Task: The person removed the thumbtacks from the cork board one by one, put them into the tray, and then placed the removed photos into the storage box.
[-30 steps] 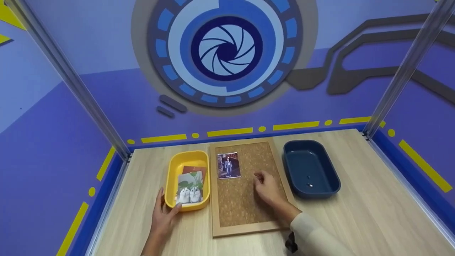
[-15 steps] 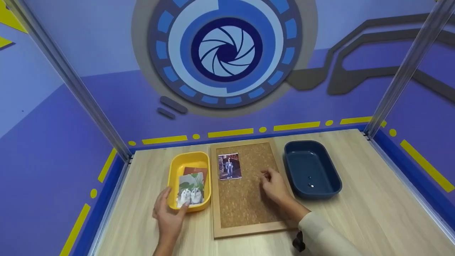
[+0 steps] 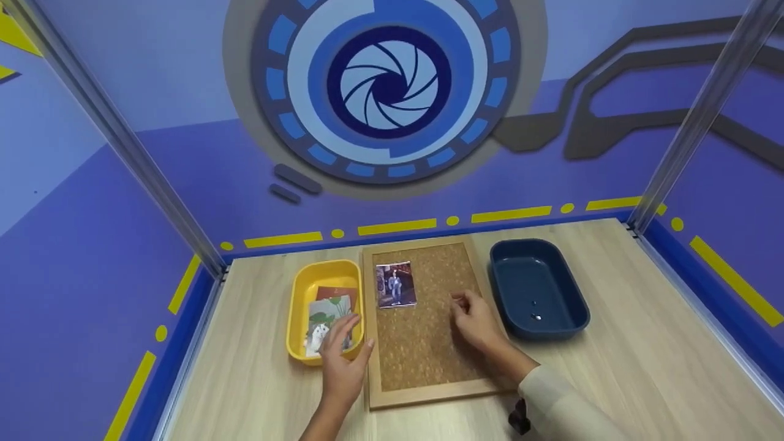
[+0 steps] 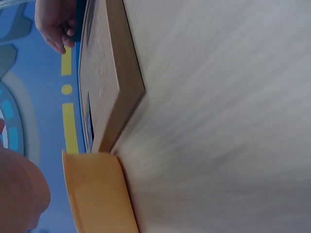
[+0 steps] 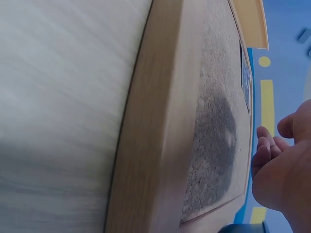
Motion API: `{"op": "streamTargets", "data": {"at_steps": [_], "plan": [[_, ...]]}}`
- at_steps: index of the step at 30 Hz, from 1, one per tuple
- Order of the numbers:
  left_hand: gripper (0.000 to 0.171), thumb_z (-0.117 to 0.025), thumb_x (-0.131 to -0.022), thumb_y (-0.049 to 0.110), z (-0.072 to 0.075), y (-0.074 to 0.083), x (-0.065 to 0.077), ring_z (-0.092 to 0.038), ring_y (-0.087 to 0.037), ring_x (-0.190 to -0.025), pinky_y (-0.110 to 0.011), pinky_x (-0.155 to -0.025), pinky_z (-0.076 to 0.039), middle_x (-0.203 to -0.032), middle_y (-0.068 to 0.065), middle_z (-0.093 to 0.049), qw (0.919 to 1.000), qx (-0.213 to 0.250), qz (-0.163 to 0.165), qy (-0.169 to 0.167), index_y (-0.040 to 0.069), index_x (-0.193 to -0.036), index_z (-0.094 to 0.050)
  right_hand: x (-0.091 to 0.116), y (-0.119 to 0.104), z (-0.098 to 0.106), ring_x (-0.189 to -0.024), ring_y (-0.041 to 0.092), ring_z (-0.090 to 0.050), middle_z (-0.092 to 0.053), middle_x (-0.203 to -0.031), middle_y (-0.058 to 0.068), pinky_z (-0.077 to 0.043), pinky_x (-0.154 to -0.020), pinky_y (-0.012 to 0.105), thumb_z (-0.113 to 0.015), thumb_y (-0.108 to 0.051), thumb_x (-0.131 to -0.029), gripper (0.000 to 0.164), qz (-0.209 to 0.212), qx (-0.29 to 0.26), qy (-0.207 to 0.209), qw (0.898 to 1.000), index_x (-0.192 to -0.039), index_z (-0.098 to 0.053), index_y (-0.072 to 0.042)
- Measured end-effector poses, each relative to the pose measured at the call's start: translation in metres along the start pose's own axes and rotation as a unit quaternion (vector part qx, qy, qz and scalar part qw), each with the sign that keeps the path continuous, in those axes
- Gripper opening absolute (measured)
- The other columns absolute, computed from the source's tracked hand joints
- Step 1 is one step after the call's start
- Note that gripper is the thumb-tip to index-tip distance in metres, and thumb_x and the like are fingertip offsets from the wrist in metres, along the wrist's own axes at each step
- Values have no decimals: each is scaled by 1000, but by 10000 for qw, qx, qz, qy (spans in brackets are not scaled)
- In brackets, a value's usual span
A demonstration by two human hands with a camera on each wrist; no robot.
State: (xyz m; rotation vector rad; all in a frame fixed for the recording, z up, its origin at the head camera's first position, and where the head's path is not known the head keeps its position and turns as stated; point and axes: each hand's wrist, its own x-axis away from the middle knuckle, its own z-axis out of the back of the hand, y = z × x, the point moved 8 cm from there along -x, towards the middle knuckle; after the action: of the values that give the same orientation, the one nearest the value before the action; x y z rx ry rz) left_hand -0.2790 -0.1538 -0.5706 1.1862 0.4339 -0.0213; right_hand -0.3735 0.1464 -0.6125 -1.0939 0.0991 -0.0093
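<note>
My left hand [image 3: 343,361] is over the front right part of the yellow tray [image 3: 294,318], thumb and fingers apart, with nothing seen between them. It partly covers a picture of white hamsters and green leaves [image 3: 321,312], which overlaps a reddish-brown card [image 3: 337,292] in the tray. Over the right half of the cork board [image 3: 416,355], my right hand [image 3: 478,321] has loosely curled fingers. Nothing shows in it, and in the right wrist view its shadow falls on the cork. A photo of a standing person [image 3: 395,285] lies at the board's upper left.
A navy tray [image 3: 527,288] stands right of the board with small shiny bits near its front end. The wooden table [image 3: 643,343] meets a patterned blue back wall [image 3: 202,208] and side walls. A metal post [image 3: 692,122] rises at the back right corner.
My left hand has left the yellow tray's front left rim and moved right, over its front right part. My right hand has shifted slightly right. The photo on the board stays put.
</note>
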Motion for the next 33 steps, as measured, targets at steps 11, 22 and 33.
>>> {"op": "streamTargets", "data": {"at_steps": [11,22,33], "plan": [[45,-70,-103,14,-54,-4,10,-44,-44,-154,-64,-129,-33,-158,-21,-56,9877,679,626,-1265,9,-147,-62,1,-5,2,-90,16,-62,-70,-101,10,-51,-74,23,-62,-8,-104,26,35,30,-24,10000,-127,-69,4],[56,-67,-105,17,-99,-23,-5,-47,-48,-151,-62,-126,-39,-159,-26,-51,9827,67,978,-1570,-1,-155,-49,1,-2,0,-86,14,-61,-71,-99,12,-49,-72,21,-61,-3,-103,27,86,-59,-89,9999,-128,-67,7],[62,-65,-103,17,-107,-41,-36,-36,-47,-157,-62,-132,-29,-166,-28,-40,9832,-982,495,-1459,-4,-157,-43,1,-4,-2,-87,15,-63,-73,-99,13,-51,-75,21,-61,-2,-103,25,113,-209,-72,9997,-125,-67,9]]}}
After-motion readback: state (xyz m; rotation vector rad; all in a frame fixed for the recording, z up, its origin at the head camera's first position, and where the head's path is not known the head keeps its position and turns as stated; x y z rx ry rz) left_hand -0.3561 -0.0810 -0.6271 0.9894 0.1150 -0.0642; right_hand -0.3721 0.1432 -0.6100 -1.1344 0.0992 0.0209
